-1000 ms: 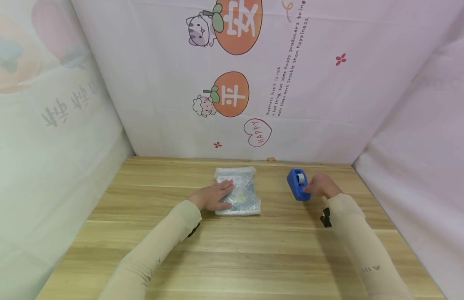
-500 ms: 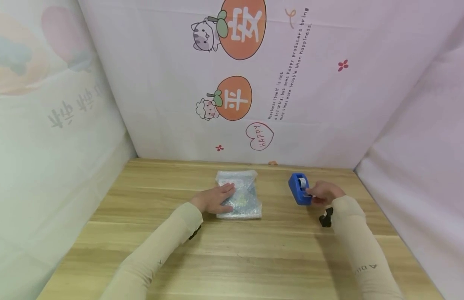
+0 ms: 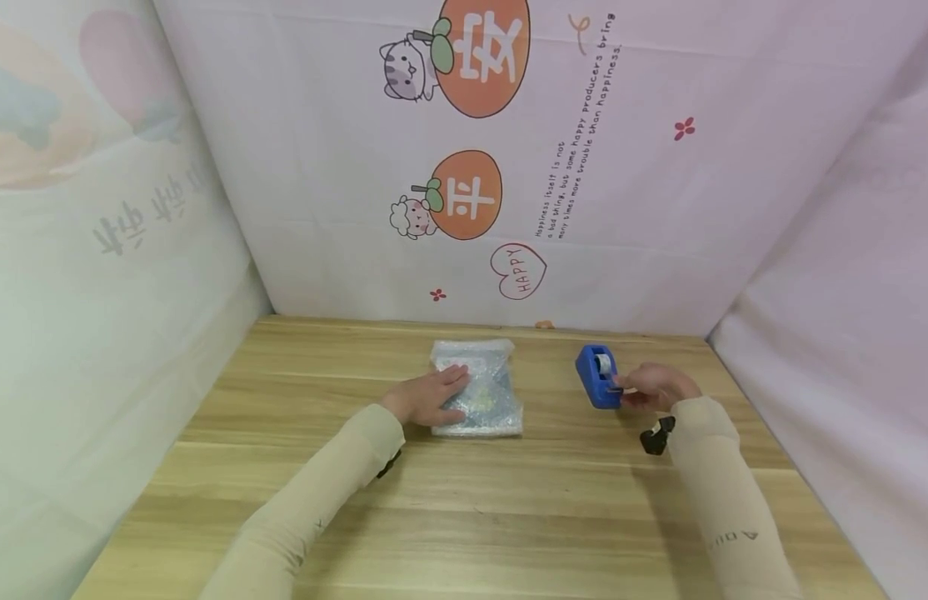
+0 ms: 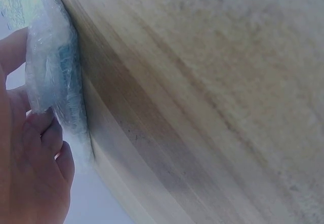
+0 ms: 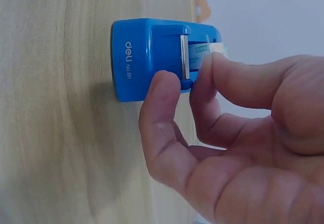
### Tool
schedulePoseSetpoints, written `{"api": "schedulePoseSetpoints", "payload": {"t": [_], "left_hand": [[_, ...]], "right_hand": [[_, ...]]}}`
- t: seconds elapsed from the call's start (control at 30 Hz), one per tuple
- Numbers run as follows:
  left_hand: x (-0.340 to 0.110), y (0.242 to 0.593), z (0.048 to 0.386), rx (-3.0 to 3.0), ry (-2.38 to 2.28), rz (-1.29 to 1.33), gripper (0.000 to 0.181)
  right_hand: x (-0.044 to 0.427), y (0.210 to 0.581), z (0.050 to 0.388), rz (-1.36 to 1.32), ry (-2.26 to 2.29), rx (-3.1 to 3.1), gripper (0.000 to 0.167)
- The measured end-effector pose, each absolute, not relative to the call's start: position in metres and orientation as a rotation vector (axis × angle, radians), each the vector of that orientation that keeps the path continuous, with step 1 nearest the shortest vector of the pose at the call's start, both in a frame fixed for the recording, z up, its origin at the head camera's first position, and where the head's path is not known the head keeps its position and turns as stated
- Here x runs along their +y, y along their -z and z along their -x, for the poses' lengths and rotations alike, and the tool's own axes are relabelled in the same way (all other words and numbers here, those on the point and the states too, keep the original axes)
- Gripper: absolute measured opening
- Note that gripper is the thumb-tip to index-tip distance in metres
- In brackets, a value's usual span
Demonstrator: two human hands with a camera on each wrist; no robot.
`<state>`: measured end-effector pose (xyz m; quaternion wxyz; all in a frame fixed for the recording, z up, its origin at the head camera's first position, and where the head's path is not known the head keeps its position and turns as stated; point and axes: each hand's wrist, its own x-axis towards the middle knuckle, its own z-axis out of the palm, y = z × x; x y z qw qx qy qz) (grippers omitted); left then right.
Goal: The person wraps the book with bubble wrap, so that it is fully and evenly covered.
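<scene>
My left hand lies flat with spread fingers on a flat, bluish package in bubble wrap at the table's back middle. In the left wrist view the wrap stands beside the fingers. To the right sits a blue tape dispenser. At its front my right hand pinches the tape. The right wrist view shows thumb and forefinger meeting on the tape strip behind the metal cutter, and another fingertip touching the dispenser's front edge. The tape's free end is hidden by the fingers.
The wooden table extends toward me. Printed white cloth hangs along its back edge, with more white cloth at both sides. A black wrist device sits under the right cuff.
My right hand has shifted slightly down and to the right at the dispenser's front. The head view tilted a little. My left hand remains on the package.
</scene>
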<state>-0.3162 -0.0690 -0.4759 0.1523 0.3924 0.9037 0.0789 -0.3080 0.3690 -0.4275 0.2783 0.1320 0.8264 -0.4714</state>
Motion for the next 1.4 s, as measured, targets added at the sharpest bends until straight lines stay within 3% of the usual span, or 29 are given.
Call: {"api": "schedulePoseSetpoints", "payload": {"t": [0.13,0.23,0.87,1.13,1.4], "left_hand": [[-0.069,0.474,0.314,2.593,-0.229,-1.094,0.078],[-0.069,0.472,0.313,2.595,-0.241,-1.097,0.078],[-0.070,0.473,0.315,2.583,-0.241,-1.124,0.077],[-0.069,0.472,0.313,2.576,-0.234,-1.126,0.077],[-0.070,0.475,0.316,2.571,-0.235,-1.125,0.078]], "right_hand": [[0.372,0.430,0.304,-0.343,1.317,2.200,0.044],[0.375,0.430,0.300,-0.332,1.382,2.173,0.039],[0.379,0.435,0.278,-0.241,1.539,2.119,0.040],[0.381,0.442,0.273,-0.247,1.487,2.126,0.029],[0.375,0.458,0.269,-0.298,1.307,2.267,0.033]]}}
